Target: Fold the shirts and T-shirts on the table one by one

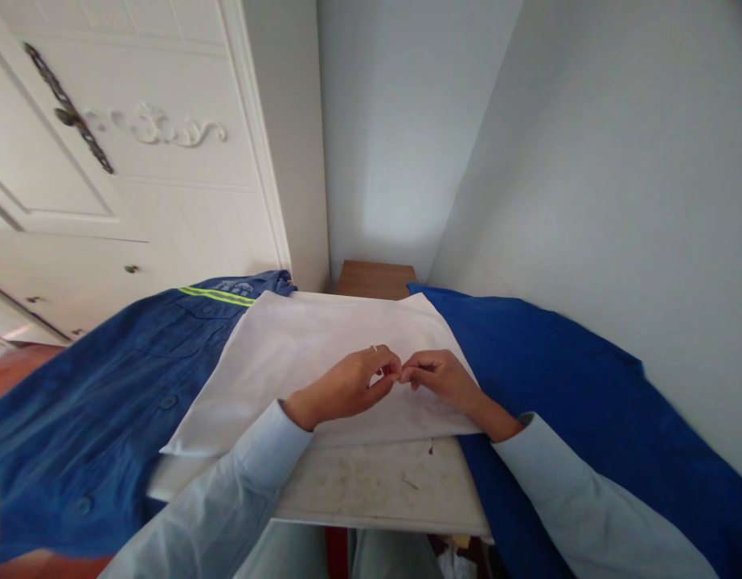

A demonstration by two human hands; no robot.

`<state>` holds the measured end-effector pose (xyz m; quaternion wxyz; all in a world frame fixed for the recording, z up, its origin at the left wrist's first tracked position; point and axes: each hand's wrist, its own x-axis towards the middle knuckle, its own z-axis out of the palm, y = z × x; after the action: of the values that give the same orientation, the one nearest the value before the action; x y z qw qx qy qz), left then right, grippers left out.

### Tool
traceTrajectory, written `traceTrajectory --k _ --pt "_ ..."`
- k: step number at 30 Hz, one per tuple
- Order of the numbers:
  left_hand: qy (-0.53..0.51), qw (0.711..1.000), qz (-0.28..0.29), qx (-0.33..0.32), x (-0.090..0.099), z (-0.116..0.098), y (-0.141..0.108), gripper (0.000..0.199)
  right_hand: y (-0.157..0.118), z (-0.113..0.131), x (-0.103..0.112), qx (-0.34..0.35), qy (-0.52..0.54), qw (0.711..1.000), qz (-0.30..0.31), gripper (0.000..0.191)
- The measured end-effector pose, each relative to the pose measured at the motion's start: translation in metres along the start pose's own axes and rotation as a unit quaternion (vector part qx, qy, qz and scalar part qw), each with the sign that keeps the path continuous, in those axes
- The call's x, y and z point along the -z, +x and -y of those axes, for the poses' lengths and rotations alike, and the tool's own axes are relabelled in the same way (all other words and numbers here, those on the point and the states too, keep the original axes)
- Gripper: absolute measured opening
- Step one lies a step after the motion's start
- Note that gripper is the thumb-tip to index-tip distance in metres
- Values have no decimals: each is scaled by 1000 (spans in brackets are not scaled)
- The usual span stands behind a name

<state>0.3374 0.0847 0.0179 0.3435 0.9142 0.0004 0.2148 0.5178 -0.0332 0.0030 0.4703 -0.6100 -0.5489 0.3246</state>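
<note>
My left hand [362,382] and my right hand [440,378] meet fingertip to fingertip over a white cloth [274,362]. Each has thumb and fingers pinched together; whatever lies between them, if anything, is too small to make out. A ring shows on a left finger. The cloth lies flat across a white table [376,486], its near edge short of the table's front edge. Left of it lies a dark blue work jacket [129,362] with yellow-green stripes and buttons. On the right, a brighter blue garment [545,362] spreads out beneath my right forearm.
A white wardrobe [183,185] with dark handles stands at the left. Behind the table is a brown wooden surface [376,279] in the corner. A grey wall [636,185] rises close on the right. Dark specks mark the tabletop near its front edge.
</note>
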Motion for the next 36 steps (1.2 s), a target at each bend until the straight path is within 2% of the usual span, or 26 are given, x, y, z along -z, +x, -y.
traceTrajectory --k 17,22,32,36 --pt "-48 999 -11 -11 -5 -3 0 4 1 -1 -3 -26 79 997 6 25" --pt "-54 998 -9 -8 -4 -6 0 6 2 1 -4 -49 112 992 27 28" --pt "-85 996 -2 -16 -2 -12 0 5 -1 -5 -7 -85 197 972 94 47" --pt "-94 995 -22 -19 -3 -10 1 6 -2 -6 -7 -87 206 970 94 50"
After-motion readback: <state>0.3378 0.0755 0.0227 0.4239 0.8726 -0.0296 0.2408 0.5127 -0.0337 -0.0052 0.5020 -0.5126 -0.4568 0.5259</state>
